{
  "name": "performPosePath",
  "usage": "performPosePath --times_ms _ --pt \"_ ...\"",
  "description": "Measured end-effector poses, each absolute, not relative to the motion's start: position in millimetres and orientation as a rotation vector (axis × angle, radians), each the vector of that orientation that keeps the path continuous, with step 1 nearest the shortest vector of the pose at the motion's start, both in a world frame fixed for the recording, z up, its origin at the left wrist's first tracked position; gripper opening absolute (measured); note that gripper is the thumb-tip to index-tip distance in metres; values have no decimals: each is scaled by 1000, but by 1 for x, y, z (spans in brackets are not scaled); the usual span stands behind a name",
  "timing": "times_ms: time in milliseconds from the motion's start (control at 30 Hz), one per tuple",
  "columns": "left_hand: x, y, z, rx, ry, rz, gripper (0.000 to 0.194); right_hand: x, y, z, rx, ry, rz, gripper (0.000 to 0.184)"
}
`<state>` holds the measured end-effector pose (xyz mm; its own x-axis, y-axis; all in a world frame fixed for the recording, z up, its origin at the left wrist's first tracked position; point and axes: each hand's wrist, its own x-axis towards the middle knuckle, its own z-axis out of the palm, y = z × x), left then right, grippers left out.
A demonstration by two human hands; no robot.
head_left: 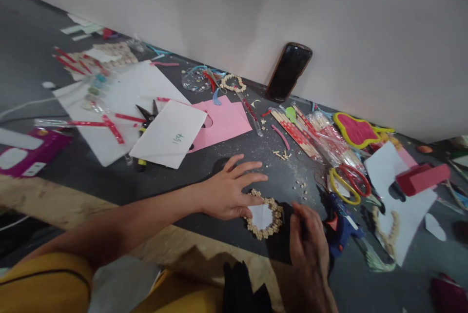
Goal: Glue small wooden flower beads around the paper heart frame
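at the near edge of the table [197, 169], the beaded ring [277, 215] lay beside my right hand [310, 240], fingers loosely curled; i couldn't tell whether they pinched anything. my left hand [228, 191] spread its fingers, thumb and forefinger over the ring's left side. from afar i judged it light, stiff, fragile at its joins, best taken by the outer rim. tan bead clusters circled a white centre [262, 218]. beyond lay pink paper [228, 120]; farther, a phone [288, 71].
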<state>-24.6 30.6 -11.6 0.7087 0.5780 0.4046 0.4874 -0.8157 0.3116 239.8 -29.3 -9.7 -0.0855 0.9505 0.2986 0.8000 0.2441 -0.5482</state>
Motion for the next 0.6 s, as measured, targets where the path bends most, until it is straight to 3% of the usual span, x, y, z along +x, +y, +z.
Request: performPosePath --times_ms 600 --pt "-18 23 -16 2839 873 742 45 232 -33 -2 -1508 -1817 274 22"
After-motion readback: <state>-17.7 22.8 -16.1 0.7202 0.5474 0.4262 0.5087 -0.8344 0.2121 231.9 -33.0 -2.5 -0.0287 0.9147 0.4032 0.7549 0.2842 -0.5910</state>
